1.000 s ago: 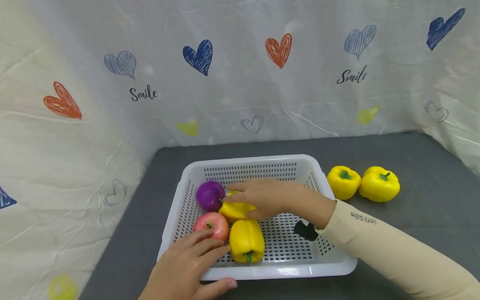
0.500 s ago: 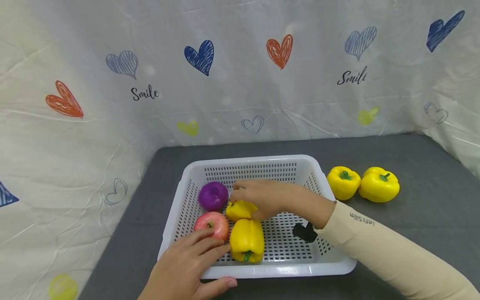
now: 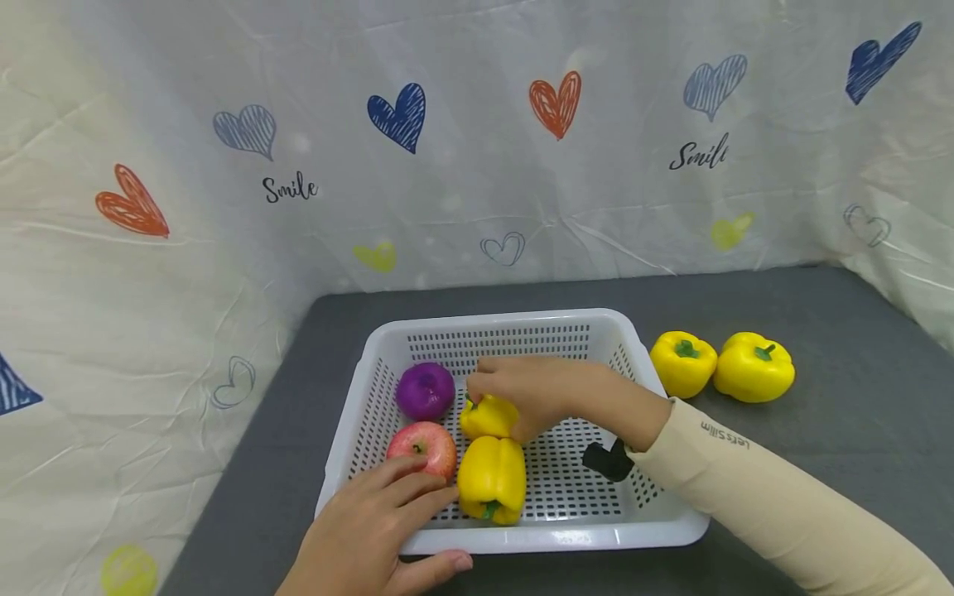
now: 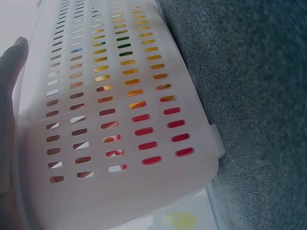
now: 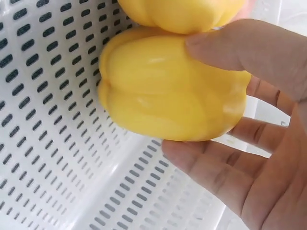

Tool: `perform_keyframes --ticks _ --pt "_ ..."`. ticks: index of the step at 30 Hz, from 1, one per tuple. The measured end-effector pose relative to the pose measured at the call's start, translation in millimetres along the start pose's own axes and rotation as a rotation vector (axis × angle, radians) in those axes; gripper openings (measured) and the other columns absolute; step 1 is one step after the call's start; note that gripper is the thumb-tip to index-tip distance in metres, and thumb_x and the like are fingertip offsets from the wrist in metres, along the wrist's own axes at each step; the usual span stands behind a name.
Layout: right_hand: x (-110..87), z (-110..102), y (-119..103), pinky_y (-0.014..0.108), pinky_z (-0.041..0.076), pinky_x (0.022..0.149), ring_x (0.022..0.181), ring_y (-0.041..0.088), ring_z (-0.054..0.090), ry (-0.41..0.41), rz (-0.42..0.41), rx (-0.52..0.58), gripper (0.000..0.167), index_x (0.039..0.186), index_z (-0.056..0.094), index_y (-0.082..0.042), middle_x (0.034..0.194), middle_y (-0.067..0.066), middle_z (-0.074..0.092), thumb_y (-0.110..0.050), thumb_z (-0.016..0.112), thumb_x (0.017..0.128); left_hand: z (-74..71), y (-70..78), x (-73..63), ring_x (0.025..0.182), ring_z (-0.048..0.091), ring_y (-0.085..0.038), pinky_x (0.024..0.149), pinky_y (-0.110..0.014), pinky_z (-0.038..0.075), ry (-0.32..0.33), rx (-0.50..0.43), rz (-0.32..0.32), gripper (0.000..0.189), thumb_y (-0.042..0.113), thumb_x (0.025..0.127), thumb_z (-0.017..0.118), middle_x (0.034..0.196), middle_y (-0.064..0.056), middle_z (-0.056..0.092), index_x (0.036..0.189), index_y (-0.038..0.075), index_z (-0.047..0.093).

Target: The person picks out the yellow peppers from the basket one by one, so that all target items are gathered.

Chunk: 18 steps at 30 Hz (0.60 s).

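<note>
My right hand reaches into the white perforated basket and holds a yellow bell pepper. In the right wrist view, the thumb lies on top of this pepper and the fingers are below and behind it. Beside it sits a second yellow bell pepper, its green stem facing me. A red apple and a round purple fruit or vegetable lie to the left. My left hand grips the basket's front-left rim, thumb outside, fingers over the rim by the apple.
Two more yellow bell peppers, a nearer one and a farther one, stand right of the basket on the dark grey table. A white curtain printed with hearts hangs behind. A black patch shows near my right wrist.
My right hand's fingers have curled in on the bell pepper, and it has shifted right, away from the purple round thing, which turned and moved slightly right. My left hand has stayed put.
</note>
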State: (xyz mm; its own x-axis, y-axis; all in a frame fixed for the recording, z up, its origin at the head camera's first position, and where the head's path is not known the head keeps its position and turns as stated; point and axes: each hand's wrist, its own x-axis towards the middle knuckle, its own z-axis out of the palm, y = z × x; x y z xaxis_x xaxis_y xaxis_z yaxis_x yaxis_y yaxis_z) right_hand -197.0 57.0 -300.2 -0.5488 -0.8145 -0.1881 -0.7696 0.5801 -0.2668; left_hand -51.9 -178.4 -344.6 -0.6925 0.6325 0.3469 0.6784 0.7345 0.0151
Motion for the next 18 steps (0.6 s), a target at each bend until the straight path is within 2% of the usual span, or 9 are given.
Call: perform_keyframes --ticks 5,9,13,18 --pt "-0.5 -1.7 0.7 0.027 0.051 0.089 0.096 0.012 0.055 -0.016 0.015 -0.025 0.052 0.113 0.055 -0.025 0.111 -0.007 0.054 -0.022 0.089 0.075 0.1 -0.2 -0.4 0.117 0.059 -0.018 0.098 -0.041 0.051 0.017 0.004 0.008 0.058 0.07 0.09 0.057 0.12 0.011 0.069 0.121 0.025 0.073" --pt "-1.3 -3.7 1.5 0.024 0.052 0.081 0.089 0.012 0.055 -0.025 0.027 -0.02 0.044 0.109 0.053 -0.025 0.104 -0.008 0.054 -0.026 0.085 0.079 0.5 -0.3 -0.6 0.116 0.06 -0.018 0.097 -0.041 0.051 0.041 0.004 0.021 0.058 0.07 0.09 0.057 0.119 0.009 0.069 0.12 0.023 0.073" --pt "-1.0 -4.1 2.4 0.023 0.05 0.072 0.081 0.013 0.055 -0.031 0.039 0.01 0.034 0.1 0.052 -0.025 0.095 -0.008 0.052 -0.036 0.08 0.084 0.0 0.3 -0.7 0.118 0.059 -0.018 0.098 -0.041 0.051 0.026 0.001 0.008 0.058 0.07 0.09 0.057 0.12 0.01 0.069 0.12 0.024 0.074" --pt "0.3 -3.8 3.6 0.024 0.05 0.069 0.078 0.014 0.055 -0.04 0.066 0.023 0.036 0.097 0.053 -0.023 0.088 -0.006 0.055 -0.041 0.081 0.084 -0.7 0.6 -0.2 0.119 0.058 -0.017 0.099 -0.042 0.05 -0.005 0.002 -0.011 0.057 0.07 0.09 0.056 0.121 0.012 0.069 0.121 0.025 0.073"
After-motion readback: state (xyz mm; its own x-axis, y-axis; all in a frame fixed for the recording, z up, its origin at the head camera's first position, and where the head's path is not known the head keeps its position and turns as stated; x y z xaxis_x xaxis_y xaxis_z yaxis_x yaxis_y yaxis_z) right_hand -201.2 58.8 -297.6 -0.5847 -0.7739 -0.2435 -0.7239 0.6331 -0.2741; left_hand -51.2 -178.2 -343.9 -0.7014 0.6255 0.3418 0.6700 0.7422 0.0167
